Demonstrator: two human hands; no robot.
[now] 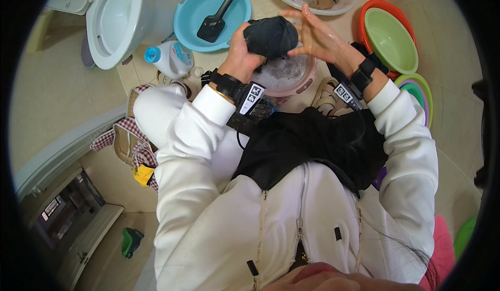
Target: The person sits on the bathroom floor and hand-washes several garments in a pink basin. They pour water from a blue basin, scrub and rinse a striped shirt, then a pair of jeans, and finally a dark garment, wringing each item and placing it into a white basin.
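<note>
A bundled dark cloth (272, 36) is gripped in my left hand (240, 57), with the fingers wrapped round its left side. It hangs over a pink basin (304, 86) of sudsy water, partly hidden below it. My right hand (324, 40) is raised at the cloth's right side, fingers spread apart. Whether its lower fingers touch the cloth I cannot tell. Black straps with small marked tags sit on both wrists.
A blue basin (185, 23) holding a black brush-like tool (212, 26) stands at far left, near a white toilet (115, 25) and a white bottle (174, 59). A white basin (341, 11) with soaking cloth is at the back. Red (368, 17) and green (390, 41) basins stand right.
</note>
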